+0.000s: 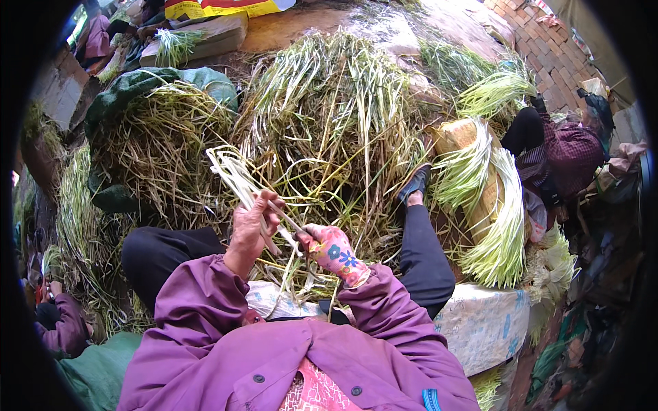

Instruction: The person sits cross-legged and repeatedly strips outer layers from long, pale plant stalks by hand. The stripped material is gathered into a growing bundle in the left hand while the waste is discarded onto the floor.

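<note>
My bare left hand point(253, 228) is closed around several long white plant stalks point(232, 172), whose upper ends bend over beyond my fingers. On my right hand point(336, 251) is a pink glove with a flower print. Its thumb and fingers pinch one pale stalk point(292, 221) near the lower ends of the bunch. Between my legs and beyond them spreads a large heap of green and straw-coloured stalks point(329, 118), with long strands lying loosely over it. The palm of the gloved hand is hidden.
At left, a green mesh sack point(105, 110) holds dry stalks. On the right, trimmed pale-green bundles point(504, 221) drape over a yellow-brown sack point(465, 138), beside a seated person point(573, 154). A white woven sack point(483, 323) lies by my right leg. Another person point(64, 318) sits lower left.
</note>
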`<control>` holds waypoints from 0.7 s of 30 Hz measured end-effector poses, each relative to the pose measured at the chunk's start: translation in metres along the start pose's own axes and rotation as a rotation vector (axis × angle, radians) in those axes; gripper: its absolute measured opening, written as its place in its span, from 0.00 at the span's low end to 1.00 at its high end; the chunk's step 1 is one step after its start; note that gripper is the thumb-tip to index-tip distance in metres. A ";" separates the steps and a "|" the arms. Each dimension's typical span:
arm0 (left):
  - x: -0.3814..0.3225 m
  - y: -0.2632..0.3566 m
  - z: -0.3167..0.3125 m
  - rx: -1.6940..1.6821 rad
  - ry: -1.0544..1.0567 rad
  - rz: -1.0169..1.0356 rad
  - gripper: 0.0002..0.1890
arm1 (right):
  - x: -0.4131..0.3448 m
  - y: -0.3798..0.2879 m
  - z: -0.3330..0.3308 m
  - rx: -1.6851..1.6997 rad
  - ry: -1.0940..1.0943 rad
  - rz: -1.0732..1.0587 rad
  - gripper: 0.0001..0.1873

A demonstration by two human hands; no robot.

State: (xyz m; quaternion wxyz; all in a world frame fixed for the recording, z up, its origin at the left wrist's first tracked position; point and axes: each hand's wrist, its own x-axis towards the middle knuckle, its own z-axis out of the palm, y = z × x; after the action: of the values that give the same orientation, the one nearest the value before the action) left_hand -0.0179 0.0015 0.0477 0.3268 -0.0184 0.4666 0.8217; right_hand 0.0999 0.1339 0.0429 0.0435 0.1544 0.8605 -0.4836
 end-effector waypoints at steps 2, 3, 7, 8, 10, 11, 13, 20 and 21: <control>-0.009 -0.006 0.006 0.095 -0.020 -0.047 0.10 | 0.000 -0.002 0.000 0.143 -0.043 0.017 0.13; -0.013 -0.007 0.009 0.138 -0.019 -0.064 0.09 | 0.000 -0.003 -0.001 0.215 -0.070 0.019 0.13; -0.007 -0.004 0.004 0.056 0.007 0.017 0.08 | -0.021 0.005 0.008 0.437 -0.105 0.021 0.14; -0.008 -0.002 0.005 0.038 0.015 0.057 0.09 | -0.032 0.002 0.006 0.473 -0.152 0.071 0.14; -0.009 -0.005 0.002 0.083 -0.008 0.030 0.09 | -0.049 0.007 0.006 0.416 -0.118 0.065 0.16; -0.009 -0.007 0.001 0.106 -0.020 0.017 0.09 | -0.053 0.008 0.005 0.373 -0.102 0.061 0.16; -0.012 -0.011 0.003 0.095 -0.052 -0.019 0.11 | -0.053 0.005 0.005 0.515 -0.109 0.158 0.16; -0.027 -0.014 0.013 0.026 -0.087 -0.097 0.13 | -0.036 -0.015 0.007 0.281 -0.069 0.049 0.13; -0.027 -0.005 0.015 -0.061 -0.060 -0.041 0.12 | -0.039 -0.014 0.007 0.209 -0.145 0.021 0.13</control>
State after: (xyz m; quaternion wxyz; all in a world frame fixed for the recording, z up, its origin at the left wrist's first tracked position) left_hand 0.0103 0.0005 0.0615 0.3567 -0.0133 0.4310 0.8287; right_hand 0.1318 0.1124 0.0589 0.0940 0.1317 0.7982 -0.5802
